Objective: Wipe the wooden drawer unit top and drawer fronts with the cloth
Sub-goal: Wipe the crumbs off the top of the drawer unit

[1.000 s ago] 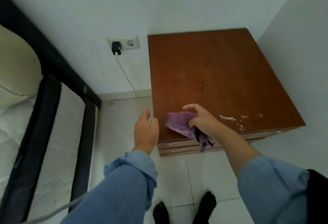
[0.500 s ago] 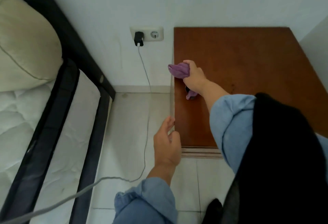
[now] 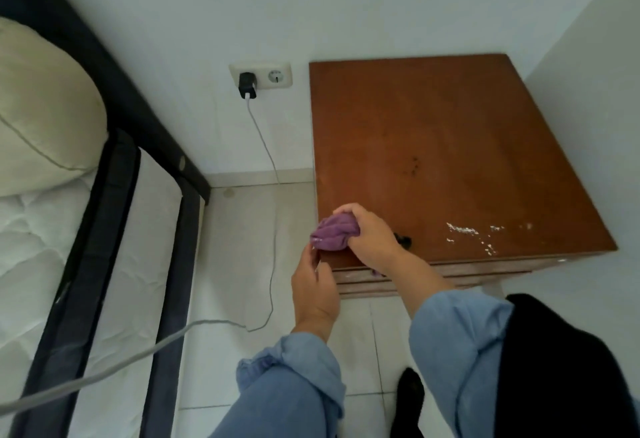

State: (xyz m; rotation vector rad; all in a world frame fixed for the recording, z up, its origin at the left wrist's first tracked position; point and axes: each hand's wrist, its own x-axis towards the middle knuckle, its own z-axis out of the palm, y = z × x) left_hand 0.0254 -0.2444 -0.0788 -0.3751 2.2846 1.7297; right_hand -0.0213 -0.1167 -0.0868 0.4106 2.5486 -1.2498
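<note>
Both hands met at the drawer unit [image 3: 450, 160] near-left corner: right hand [image 3: 372, 235] fingers bunched round cloth [image 3: 334, 236]; left hand [image 3: 313, 290] fingers loosely curled just below, grip unclear; unwiped top beyond them.

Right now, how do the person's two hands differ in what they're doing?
The right hand grips the bunched purple cloth on the drawer unit top; the left hand holds nothing. The right lies over the top's front left corner; the left sits lower, at that corner's edge below the cloth. Both wear rolled blue sleeves.
</note>
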